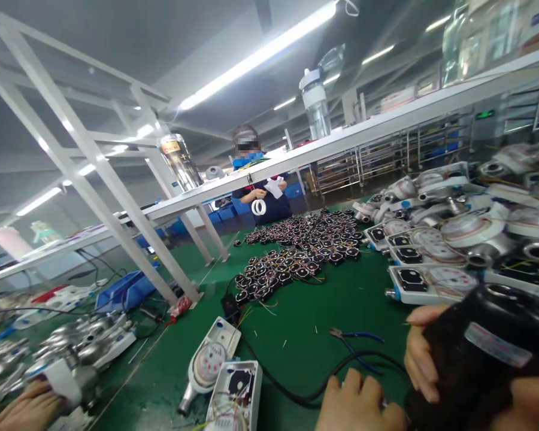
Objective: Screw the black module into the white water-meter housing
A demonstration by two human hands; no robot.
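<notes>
My right hand [420, 359] is wrapped round a bulky black tool [476, 359] with a white label at the lower right; its fingertips curl over the tool's left side. My left hand [359, 404] is a closed fist at the bottom edge, right beside a black cable [296, 392] that loops across the green mat [341, 299]. What the fist holds is hidden. Blue-handled pliers [357, 341] lie just above it. A water meter [209, 365] and an open white casing [236, 392] lie to the left.
Several small black wired modules [296, 257] are heaped mid-table. White meter units [431, 251] are piled at the right. Another person's hand [24, 410] rests at the bottom left by metal parts. A co-worker [263, 197] stands beyond the white shelf [341, 140]. Blue bins [121, 290] sit at the left.
</notes>
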